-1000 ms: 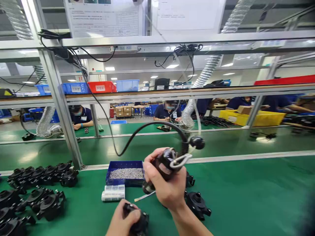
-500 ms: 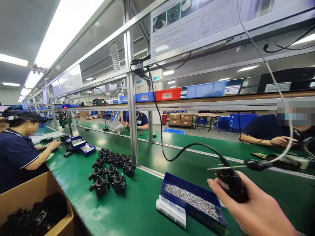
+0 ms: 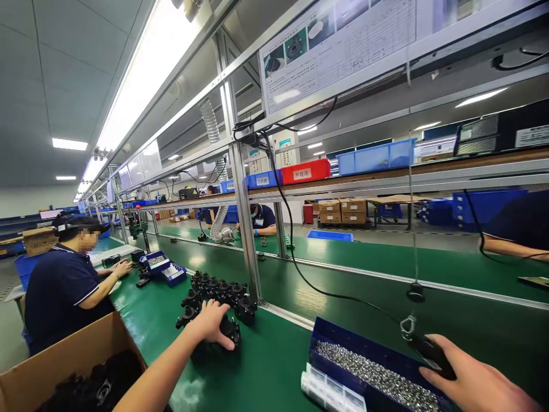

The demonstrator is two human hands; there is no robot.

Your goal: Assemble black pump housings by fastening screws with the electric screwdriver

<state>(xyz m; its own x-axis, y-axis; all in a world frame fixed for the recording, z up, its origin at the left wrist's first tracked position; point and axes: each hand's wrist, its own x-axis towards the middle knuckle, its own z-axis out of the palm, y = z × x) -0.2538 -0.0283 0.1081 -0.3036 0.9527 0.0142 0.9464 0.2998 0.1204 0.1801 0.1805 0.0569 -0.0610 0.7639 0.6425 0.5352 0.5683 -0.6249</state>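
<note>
My left hand [image 3: 211,324] is spread over the nearest of several black round-necked housings [image 3: 244,309] on the green bench. Its fingers and thumb are apart; whether they touch the part beneath cannot be seen. My right hand [image 3: 476,372] grips a black electric screwdriver [image 3: 431,355], which has a metal hanging ring and a black cable at its end. Just below the tool lies a blue tray [image 3: 316,332] filled with small shiny metal pieces [image 3: 369,369]. A clear-white plastic case [image 3: 332,392] leans along the tray's near side.
At lower left, a cardboard box [image 3: 81,343] holds black parts. A co-worker [image 3: 64,292] sits farther along on the left. An aluminium post [image 3: 244,229] rises behind the housings. A suspension cord [image 3: 410,217] hangs above the screwdriver. Red and blue bins [image 3: 306,171] stand on the shelf.
My left hand has come into view over the housings. My right hand has moved lower and to the right with the screwdriver, and the view has shifted.
</note>
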